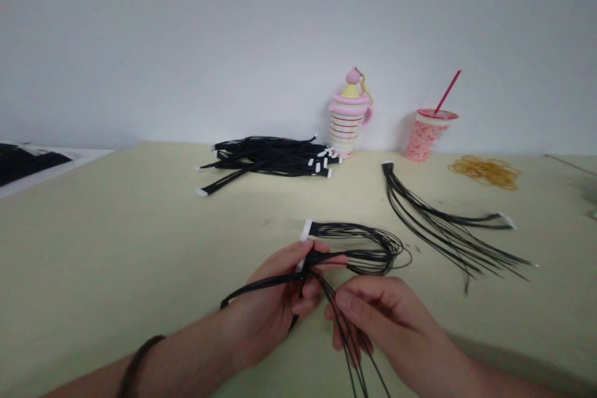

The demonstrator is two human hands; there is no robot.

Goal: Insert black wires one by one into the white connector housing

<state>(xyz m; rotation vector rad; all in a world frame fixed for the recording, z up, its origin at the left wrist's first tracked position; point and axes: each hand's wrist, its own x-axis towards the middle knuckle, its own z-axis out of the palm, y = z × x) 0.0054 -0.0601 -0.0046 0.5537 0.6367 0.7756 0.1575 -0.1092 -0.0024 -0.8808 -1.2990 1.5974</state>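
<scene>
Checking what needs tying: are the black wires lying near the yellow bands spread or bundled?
Spread: from the white connector at the far end, the wires fan out into separate strands, with no visible tie.

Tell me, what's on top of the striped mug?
On the mug sits a pink lid with a yellow piece and a pink ball; the mug's inside is covered, so hidden.

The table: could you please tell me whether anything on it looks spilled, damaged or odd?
Nothing looks spilled or clearly damaged. A few tiny scraps, too small to identify, lie loose on the table beside the splayed wire bundle, like stray litter.
</scene>
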